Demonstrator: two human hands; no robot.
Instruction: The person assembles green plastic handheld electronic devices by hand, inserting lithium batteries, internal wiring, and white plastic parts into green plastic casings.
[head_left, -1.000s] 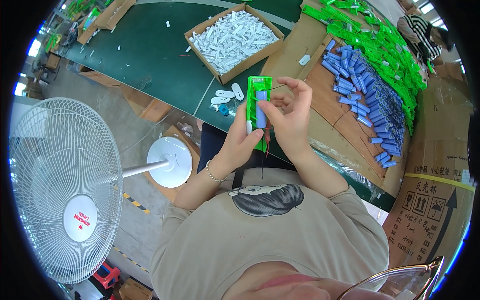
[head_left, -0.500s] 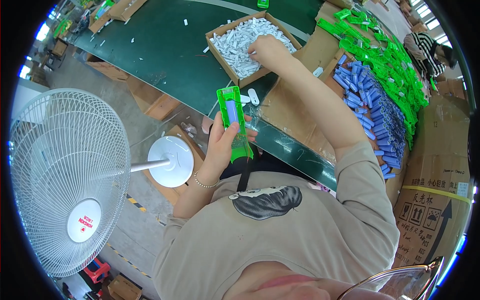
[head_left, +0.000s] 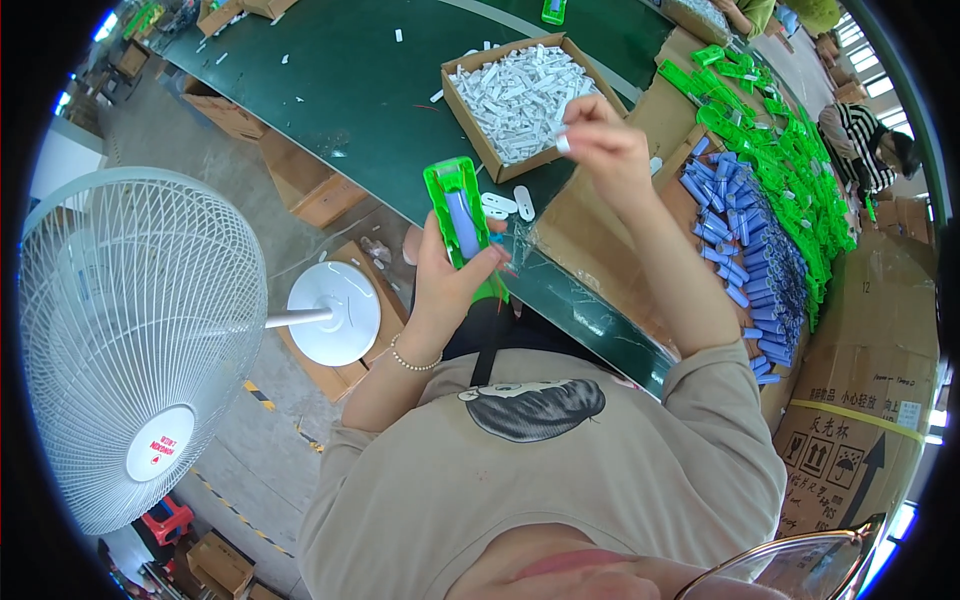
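Note:
My left hand [head_left: 448, 272] is closed round a bright green plastic housing [head_left: 448, 182], its open side up. Inside it lies a blue cylindrical battery [head_left: 463, 222], with my thumb beside it. My right hand [head_left: 608, 150] is raised at the near right corner of a shallow cardboard box [head_left: 487, 150] heaped with small white plastic pieces [head_left: 520, 90]. Its fingertips pinch one small white piece [head_left: 563, 144]. On the table edge beyond the housing lie several white oval parts [head_left: 524, 203].
Blue batteries with wires [head_left: 755, 250] lie in rows on cardboard to the right, beside a pile of green housings [head_left: 790, 150]. A large carton [head_left: 865, 330] stands at the near right. A white fan [head_left: 140, 340] stands at left. Two other people are at the far right.
My right hand has lifted out of the box and moved right and nearer, a small white piece now between its fingers. The left hand still holds the green housing, slightly turned.

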